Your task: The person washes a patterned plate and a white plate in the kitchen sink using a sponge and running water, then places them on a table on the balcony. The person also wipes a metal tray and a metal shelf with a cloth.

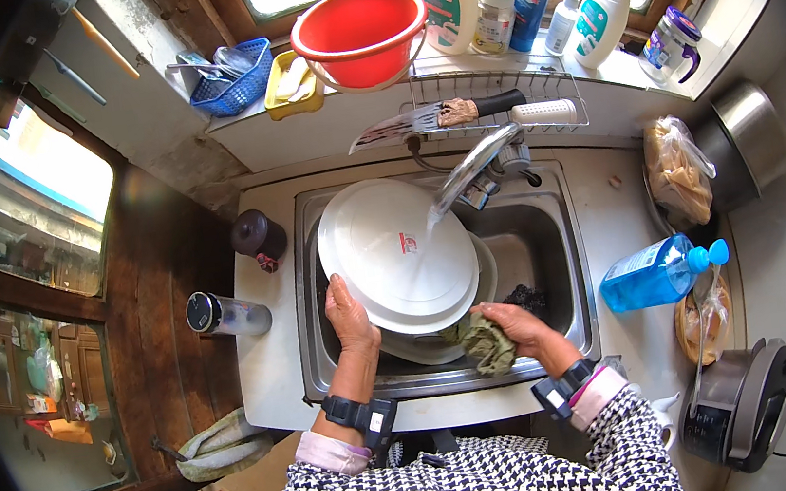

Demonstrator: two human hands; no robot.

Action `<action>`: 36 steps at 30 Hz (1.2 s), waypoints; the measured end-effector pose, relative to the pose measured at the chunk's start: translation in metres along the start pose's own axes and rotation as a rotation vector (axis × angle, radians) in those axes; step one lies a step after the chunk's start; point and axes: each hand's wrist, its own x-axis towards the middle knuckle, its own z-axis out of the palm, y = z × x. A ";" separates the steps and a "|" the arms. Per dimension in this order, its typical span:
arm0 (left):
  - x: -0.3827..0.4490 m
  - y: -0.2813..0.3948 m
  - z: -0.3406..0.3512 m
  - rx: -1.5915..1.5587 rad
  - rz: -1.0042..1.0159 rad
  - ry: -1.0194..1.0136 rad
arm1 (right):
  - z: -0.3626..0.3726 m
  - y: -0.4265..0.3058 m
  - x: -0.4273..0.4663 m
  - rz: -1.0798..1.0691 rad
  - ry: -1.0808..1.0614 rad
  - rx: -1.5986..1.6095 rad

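Over the steel sink (580, 252) a large white plate (378, 247), underside up with a red mark, is tilted under running water from the chrome faucet (476, 169). My left hand (352, 317) grips the plate's lower left rim. In my right hand (521, 329) is a crumpled green cloth (488, 346), at the plate's lower right edge. More pale dishes (485, 263) show beneath the plate; how many is hidden. A dark scrubber (524, 297) lies in the basin at the right.
A blue soap bottle (643, 275) lies on the right counter. A glass bottle (228, 314) and a dark lidded jar (258, 234) are at the left. Behind the faucet, a wire rack (541, 73) holds a knife (393, 129); a red bucket (359, 32) sits on the sill.
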 end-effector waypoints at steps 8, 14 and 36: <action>-0.022 -0.005 -0.006 -0.069 -0.034 -0.066 | 0.033 0.043 0.033 -0.288 -0.043 0.584; -0.035 0.010 -0.051 -0.020 -0.285 -0.271 | 0.026 0.038 0.042 -0.324 -0.011 0.567; 0.039 0.038 -0.020 0.154 -0.192 -0.384 | -0.035 -0.018 0.039 -0.177 0.138 -0.203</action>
